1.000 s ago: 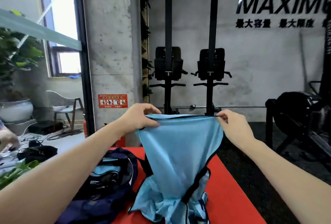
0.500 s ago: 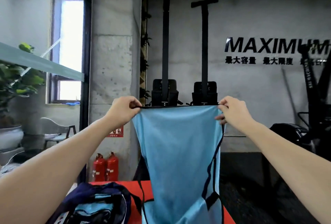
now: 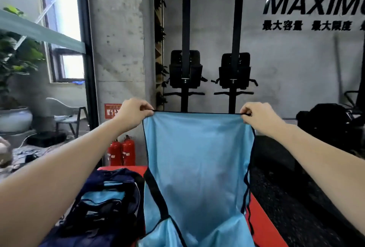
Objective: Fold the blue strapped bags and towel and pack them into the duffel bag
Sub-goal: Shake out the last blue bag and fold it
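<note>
I hold one light-blue strapped bag up by its top corners, left hand and right hand each in a pinching grip on the black-edged hem; it hangs over the red counter. One navy duffel bag lies open at its left, blue cloth inside. Behind stand two red fire extinguishers, a concrete pillar and two black machines

Gym interior: two upright black weight machines beyond the raised hands, concrete pillar left, "MAXIMU" wall lettering right, fire extinguishers below.
</note>
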{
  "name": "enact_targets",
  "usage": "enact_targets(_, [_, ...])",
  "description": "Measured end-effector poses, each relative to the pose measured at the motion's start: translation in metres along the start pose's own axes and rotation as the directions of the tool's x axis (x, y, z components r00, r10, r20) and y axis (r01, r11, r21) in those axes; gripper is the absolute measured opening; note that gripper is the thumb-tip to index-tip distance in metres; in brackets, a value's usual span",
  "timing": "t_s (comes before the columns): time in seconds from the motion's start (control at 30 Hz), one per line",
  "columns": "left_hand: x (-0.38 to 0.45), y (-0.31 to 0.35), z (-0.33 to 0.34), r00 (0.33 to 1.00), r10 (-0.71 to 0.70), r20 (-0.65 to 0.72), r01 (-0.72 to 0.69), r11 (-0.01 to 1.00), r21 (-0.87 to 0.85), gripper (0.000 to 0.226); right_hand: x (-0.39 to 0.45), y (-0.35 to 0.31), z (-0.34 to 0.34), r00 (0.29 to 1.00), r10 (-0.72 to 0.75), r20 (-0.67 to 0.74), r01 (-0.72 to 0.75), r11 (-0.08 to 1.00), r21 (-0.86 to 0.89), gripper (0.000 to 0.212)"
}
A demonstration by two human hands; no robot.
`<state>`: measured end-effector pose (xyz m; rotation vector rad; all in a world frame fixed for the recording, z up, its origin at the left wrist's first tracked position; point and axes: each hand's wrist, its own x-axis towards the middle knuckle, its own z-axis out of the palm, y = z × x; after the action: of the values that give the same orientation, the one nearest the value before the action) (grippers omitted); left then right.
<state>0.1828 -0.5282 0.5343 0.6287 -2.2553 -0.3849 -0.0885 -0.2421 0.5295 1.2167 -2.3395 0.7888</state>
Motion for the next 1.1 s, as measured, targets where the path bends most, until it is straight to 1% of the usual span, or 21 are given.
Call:
enact_targets(0.07, [-0.005, -0.022, 0.033, 0.999, -0.035, 0.026, 0.034, 0.998, 0.048, 0.01, -0.006, 0.013, 0.038, 0.998, 0.016, 0.056, -0.016, 1.0, -0.01, 0.01])
enact_targets(0.17, [-0.021, -0.054, 0.074, 0.992, -0.101, 0.081, 0.095, 0.992, 0.085, 0.014, -0.019, 0.029, 0.092, 0.996, 0.001, 0.091, -0.001, 1.0, 0.0, 0.012])
enact_targets(0.27, [-0.054, -0.081, 0.116, 0.98, -0.144, 0.135, 0.133, 0.987, 0.084, 0.017, -0.049, 0.042, 0.14, 0.988, 0.041, 0.148, -0.042, 0.999, 0.002, 0.01])
enact_targets(0.33, [-0.087, -0.1, 0.141, 0.958, -0.202, 0.201, 0.191, 0.979, 0.074, 0.016, -0.078, 0.049, 0.171, 0.98, 0.036, 0.195, -0.033, 0.999, -0.021, 0.01])
enact_targets(0.4, [-0.121, -0.114, 0.166, 0.935, -0.231, 0.268, 0.216, 0.973, 0.087, 0.015, -0.11, 0.058, 0.197, 0.966, 0.051, 0.252, -0.044, 0.999, -0.032, 0.015])
enact_targets(0.5, [-0.177, -0.128, 0.194, 0.89, -0.245, 0.385, 0.22, 0.969, 0.109, 0.013, -0.159, 0.069, 0.225, 0.927, 0.134, 0.349, -0.111, 0.99, -0.086, 0.007])
enact_targets(0.57, [-0.207, -0.131, 0.207, 0.856, -0.241, 0.458, 0.212, 0.971, 0.114, 0.011, -0.187, 0.074, 0.236, 0.903, 0.157, 0.401, -0.136, 0.987, -0.08, 0.004])
enact_targets(0.63, [-0.23, -0.126, 0.215, 0.825, -0.269, 0.498, 0.236, 0.963, 0.131, 0.012, -0.207, 0.081, 0.241, 0.906, 0.156, 0.393, -0.152, 0.987, -0.043, 0.003])
enact_targets(0.67, [-0.239, -0.121, 0.217, 0.822, -0.291, 0.489, 0.252, 0.957, 0.146, 0.013, -0.214, 0.085, 0.242, 0.919, 0.161, 0.36, -0.162, 0.986, -0.028, 0.006])
enact_targets(0.7, [-0.247, -0.117, 0.219, 0.836, -0.301, 0.458, 0.263, 0.954, 0.147, 0.015, -0.221, 0.086, 0.243, 0.936, 0.166, 0.312, -0.169, 0.986, -0.017, 0.012])
enact_targets(0.73, [-0.257, -0.114, 0.221, 0.861, -0.296, 0.413, 0.275, 0.955, 0.111, 0.017, -0.231, 0.085, 0.243, 0.954, 0.164, 0.251, -0.169, 0.986, -0.001, 0.018])
enact_targets(0.8, [-0.278, -0.104, 0.224, 0.916, -0.252, 0.312, 0.272, 0.962, -0.023, 0.019, -0.252, 0.076, 0.243, 0.986, 0.124, 0.113, -0.13, 0.99, 0.053, 0.026])
enact_targets(0.83, [-0.288, -0.096, 0.225, 0.937, -0.214, 0.275, 0.244, 0.967, -0.077, 0.02, -0.263, 0.069, 0.242, 0.994, 0.093, 0.062, -0.098, 0.991, 0.086, 0.026])
enact_targets(0.87, [-0.295, -0.087, 0.225, 0.951, -0.164, 0.261, 0.197, 0.975, -0.103, 0.021, -0.273, 0.059, 0.242, 0.996, 0.072, 0.053, -0.078, 0.989, 0.129, 0.025])
enact_targets(0.93, [-0.305, -0.07, 0.226, 0.963, -0.03, 0.268, 0.077, 0.983, -0.166, 0.027, -0.293, 0.034, 0.242, 0.989, 0.021, 0.148, -0.057, 0.969, 0.241, 0.017])
enact_targets(0.97, [-0.311, -0.063, 0.228, 0.956, 0.06, 0.288, 0.0, 0.979, -0.202, 0.031, -0.304, 0.023, 0.243, 0.975, -0.021, 0.22, -0.043, 0.958, 0.282, 0.013])
enact_targets(1.0, [-0.314, -0.059, 0.23, 0.937, 0.144, 0.319, -0.07, 0.97, -0.233, 0.037, -0.311, 0.014, 0.246, 0.958, -0.074, 0.277, -0.016, 0.951, 0.308, 0.011])
enact_targets(1.03, [-0.317, -0.056, 0.233, 0.906, 0.209, 0.367, -0.121, 0.962, -0.247, 0.043, -0.316, 0.006, 0.247, 0.93, -0.127, 0.344, 0.011, 0.948, 0.319, 0.016])
enact_targets(1.07, [-0.323, -0.056, 0.236, 0.869, 0.245, 0.429, -0.153, 0.959, -0.238, 0.049, -0.322, 0.001, 0.25, 0.889, -0.185, 0.418, 0.04, 0.942, 0.332, 0.024])
enact_targets(1.1, [-0.324, -0.055, 0.236, 0.834, 0.262, 0.486, -0.185, 0.962, -0.202, 0.057, -0.324, -0.002, 0.251, 0.833, -0.241, 0.498, 0.071, 0.94, 0.335, 0.031])
